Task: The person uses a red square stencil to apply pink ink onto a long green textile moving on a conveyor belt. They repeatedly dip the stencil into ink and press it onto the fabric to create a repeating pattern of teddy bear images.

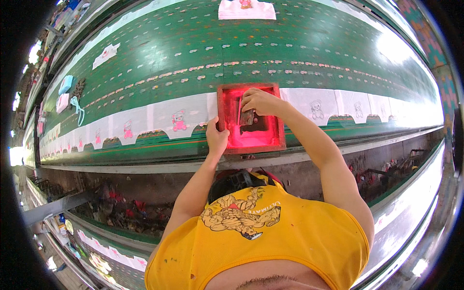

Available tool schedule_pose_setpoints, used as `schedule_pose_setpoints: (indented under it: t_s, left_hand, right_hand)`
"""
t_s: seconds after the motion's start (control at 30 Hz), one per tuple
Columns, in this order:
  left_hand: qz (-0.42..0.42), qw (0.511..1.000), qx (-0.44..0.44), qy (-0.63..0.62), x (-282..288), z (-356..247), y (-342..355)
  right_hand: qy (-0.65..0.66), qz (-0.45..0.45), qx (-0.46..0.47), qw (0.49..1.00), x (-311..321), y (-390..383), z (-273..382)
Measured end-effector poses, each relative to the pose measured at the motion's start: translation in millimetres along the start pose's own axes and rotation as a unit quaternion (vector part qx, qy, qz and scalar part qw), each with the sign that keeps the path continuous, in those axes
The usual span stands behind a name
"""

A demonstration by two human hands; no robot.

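A small red printing frame [257, 149] lies on the row of white fabric pieces [157, 116] along the near edge of the green table. My left hand [217, 137] grips the frame's left side, the thumb over its rim. Inside the frame, my right hand [260, 102] is closed around a dark, flat squeegee [247, 117], which stands on the pink screen beside a dark patch. Left of the frame, pieces carry pink and red bear prints [179, 120]. On the right, bear outlines [316, 109] show in grey lines. My right fingers partly hide the squeegee's top.
A folded white cloth with a print [246, 10] lies at the far side, and another white piece [106, 55] at far left. Blue and pink bundles [66, 84] sit on the table's left end. A metal rail [183, 168] edges the table nearest me; another table [113, 249] stands behind.
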State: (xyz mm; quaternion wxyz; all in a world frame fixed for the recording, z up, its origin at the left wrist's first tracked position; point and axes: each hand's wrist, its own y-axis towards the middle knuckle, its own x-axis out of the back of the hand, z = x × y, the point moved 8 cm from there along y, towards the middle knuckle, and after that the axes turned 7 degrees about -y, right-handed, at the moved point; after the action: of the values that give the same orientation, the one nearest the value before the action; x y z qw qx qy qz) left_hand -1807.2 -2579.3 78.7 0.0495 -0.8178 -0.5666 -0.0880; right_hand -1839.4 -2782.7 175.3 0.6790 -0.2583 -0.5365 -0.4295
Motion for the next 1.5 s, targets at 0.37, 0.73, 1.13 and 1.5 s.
schedule_pose_setpoints:
  t_s: [0.37,0.73,1.13,1.5]
  left_hand:
    - [0.017,0.999,-0.015,0.050,0.1,-10.3,0.2]
    - [0.029,0.999,0.000,-0.028,-4.5,5.7,1.4]
    - [0.018,1.000,0.014,0.009,-1.4,-6.8,1.0]
    - [0.025,0.999,0.012,0.030,-2.2,-5.1,5.9]
  right_hand:
    - [-0.087,-0.124,-0.262,0.953,-20.8,-72.8,103.3]
    - [-0.123,-0.208,-0.325,0.914,16.7,-39.1,-1.3]
    - [-0.139,-0.217,-0.319,0.912,-21.3,-77.4,113.8]
    - [-0.101,-0.173,-0.356,0.913,-22.2,-92.0,130.4]
